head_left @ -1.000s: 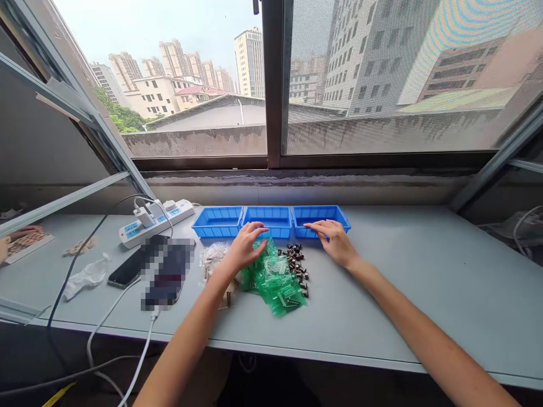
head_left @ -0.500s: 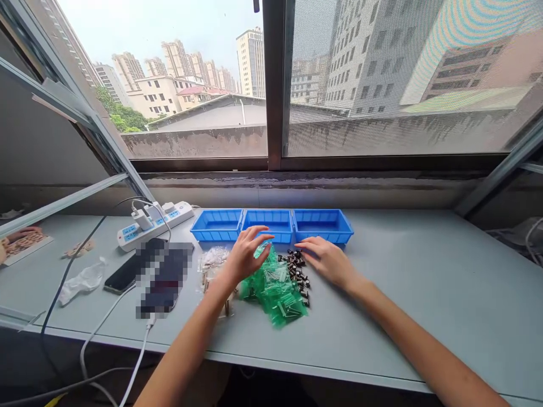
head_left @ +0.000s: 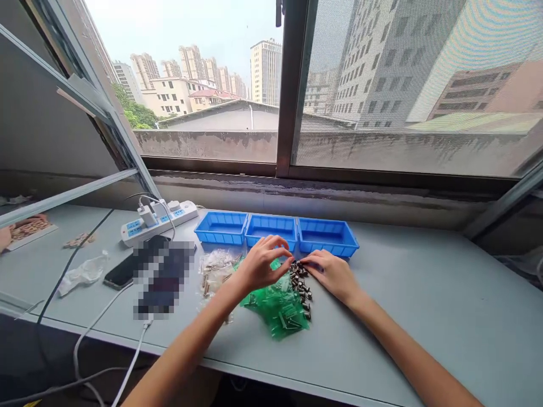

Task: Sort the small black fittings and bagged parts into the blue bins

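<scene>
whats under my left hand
The left hand is above green plastic bags of small parts, beside a pile of dark metal pieces. The bags' far end and anything pinched in the fingers are hidden.

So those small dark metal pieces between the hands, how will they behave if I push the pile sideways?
The dark metal pieces lie loose in a heap on the table, so a push would likely scatter them. They look short and rounded, so some may roll. Against the right hand they look tiny, so each is probably fiddly to pinch.
</scene>
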A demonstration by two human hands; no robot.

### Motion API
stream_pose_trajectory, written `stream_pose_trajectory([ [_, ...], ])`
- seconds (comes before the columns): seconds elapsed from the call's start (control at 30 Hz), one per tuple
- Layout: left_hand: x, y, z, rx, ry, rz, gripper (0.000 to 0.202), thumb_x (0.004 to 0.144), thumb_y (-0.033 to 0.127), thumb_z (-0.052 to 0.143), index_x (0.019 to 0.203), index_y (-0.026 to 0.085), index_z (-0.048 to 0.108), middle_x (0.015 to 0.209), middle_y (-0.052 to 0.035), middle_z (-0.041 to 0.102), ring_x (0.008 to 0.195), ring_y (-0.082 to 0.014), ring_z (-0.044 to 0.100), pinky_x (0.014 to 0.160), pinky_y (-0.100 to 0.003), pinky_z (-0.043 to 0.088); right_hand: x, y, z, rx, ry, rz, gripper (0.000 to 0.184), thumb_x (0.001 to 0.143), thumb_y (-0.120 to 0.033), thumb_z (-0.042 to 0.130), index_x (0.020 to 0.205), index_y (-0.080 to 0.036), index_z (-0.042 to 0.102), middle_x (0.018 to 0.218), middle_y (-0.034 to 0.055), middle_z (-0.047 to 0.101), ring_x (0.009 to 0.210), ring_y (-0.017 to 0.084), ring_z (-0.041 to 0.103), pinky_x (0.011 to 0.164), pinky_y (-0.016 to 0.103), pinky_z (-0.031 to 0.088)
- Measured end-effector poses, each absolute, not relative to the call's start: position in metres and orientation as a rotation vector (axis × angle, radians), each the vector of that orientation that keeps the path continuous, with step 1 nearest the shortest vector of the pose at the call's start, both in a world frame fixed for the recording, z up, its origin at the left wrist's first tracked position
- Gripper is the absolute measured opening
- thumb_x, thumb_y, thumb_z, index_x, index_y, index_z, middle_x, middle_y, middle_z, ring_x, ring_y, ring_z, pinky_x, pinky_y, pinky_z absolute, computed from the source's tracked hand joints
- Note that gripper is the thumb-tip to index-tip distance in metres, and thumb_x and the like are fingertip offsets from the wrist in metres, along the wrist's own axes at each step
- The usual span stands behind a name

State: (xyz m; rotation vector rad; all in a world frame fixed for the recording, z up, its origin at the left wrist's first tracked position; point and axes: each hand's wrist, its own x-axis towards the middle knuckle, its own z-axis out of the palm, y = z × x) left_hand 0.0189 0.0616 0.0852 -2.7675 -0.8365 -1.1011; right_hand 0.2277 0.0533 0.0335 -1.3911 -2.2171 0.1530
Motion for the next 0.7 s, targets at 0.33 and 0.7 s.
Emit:
stream_pose_trajectory([
  [0.33, 0.033, 0.08, 0.091, -2.727, -0.752, -1.002, 0.019, 0.088, 0.028, 0.053, 0.078, 0.017, 0.065, 0.081, -0.0024, 0.062, 0.069, -0.0127, 0.056, 0.066, -0.027, 0.044, 0.225, 0.047, 0.05, -1.537, -1.842, 0.395, 0.016, 0.074, -0.029, 0.058, 0.084, -0.026, 0.071, 0.079, 0.0012, 0.07, 0.072, 0.021, 0.063, 0.062, 0.031, 0.045],
  [0.7, 0.024, 0.073, 0.085, -2.584, -0.654, -1.057, 0.023, 0.095, 0.031, 0.043, 0.088, 0.018, 0.061, 0.08, -0.0017, 0.063, 0.067, -0.0119, 0.056, 0.062, -0.024, 0.046, 0.204, 0.032, 0.062, -1.154, -1.117, 1.322, 0.049, 0.061, -0.046, 0.076, 0.1, -0.019, 0.065, 0.085, 0.0053, 0.069, 0.058, 0.012, 0.053, 0.046, 0.022, 0.039],
])
